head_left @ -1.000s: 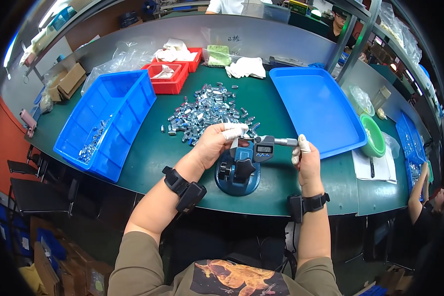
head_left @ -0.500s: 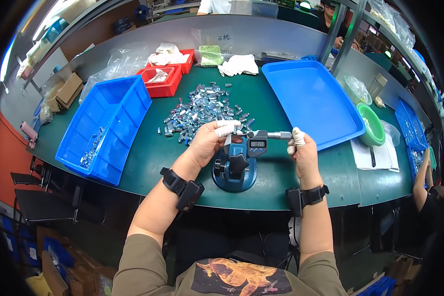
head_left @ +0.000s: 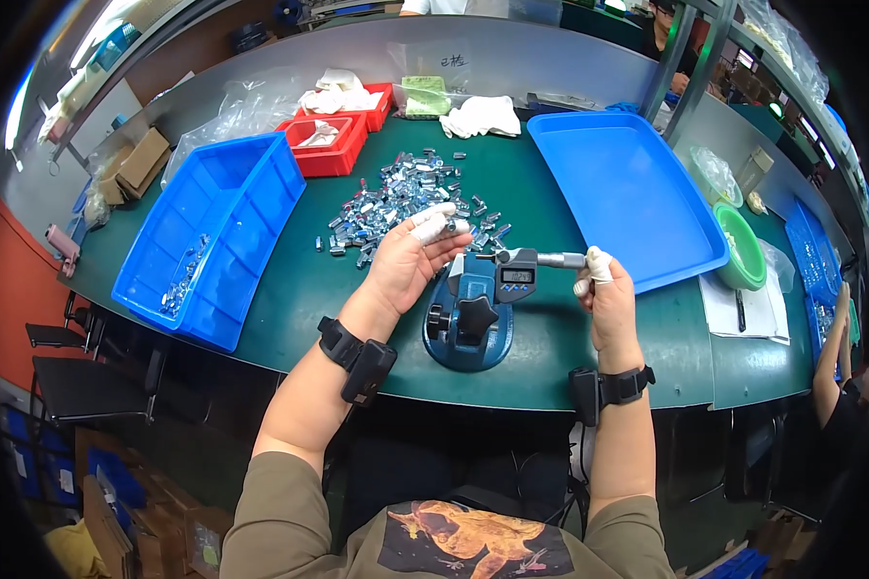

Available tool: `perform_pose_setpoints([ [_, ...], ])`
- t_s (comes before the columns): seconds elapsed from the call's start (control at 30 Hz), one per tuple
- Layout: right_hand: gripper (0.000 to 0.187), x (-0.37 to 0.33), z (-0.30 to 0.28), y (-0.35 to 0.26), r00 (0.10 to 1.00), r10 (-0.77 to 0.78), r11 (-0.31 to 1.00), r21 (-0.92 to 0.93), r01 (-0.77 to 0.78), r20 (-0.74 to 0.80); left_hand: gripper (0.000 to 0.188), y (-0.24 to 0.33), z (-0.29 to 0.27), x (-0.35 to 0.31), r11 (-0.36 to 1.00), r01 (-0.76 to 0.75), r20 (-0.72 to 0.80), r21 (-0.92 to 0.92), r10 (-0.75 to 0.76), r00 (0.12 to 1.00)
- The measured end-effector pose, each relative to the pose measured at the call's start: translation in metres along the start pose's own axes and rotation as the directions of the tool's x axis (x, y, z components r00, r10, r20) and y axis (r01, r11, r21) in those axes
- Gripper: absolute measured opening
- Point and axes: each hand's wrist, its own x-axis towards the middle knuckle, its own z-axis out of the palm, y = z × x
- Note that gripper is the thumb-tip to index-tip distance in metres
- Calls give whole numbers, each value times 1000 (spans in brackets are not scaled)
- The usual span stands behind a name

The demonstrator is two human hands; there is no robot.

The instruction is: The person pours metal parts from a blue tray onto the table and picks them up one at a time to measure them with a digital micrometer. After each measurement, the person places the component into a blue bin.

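Note:
A digital micrometer is clamped in a blue stand at the near edge of the green table. My right hand is closed on the thimble at its right end, with white covers on the fingertips. Just left of the micrometer's jaws, my left hand pinches a small metal cylinder between white-covered fingertips, apart from the jaws. Beyond that hand lies a loose pile of similar shiny metal cylinders.
To the left stands a deep blue bin with some metal parts inside. Red boxes with white cloths sit behind the pile. A flat blue tray lies at right, near a green bowl and paper with a pen. Another person's arm shows at far right.
My left hand has drawn back and up from the micrometer's jaws, turning its palm upward with the metal cylinder. My right hand stays on the thimble. The whole view has shifted slightly.

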Motion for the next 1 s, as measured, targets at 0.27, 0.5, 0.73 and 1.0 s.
perform_pose_setpoints([
  [0.27,24,1,1,4,999,-12,999,-37,11,-33,27,0,1,-3,999,-15,-53,-37,13,998],
  [0.5,22,3,-1,6,999,-26,999,-44,25,-23,26,-1,0,-2,997,-16,-48,-69,12,999],
  [0.73,23,4,1,3,999,-34,999,-42,33,-27,25,-1,-1,3,999,-48,-63,-26,46,997],
  [1.0,25,3,-1,3,998,-59,998,-19,60,11,24,19,-15,-7,784,-407,-121,469,514,849],
])
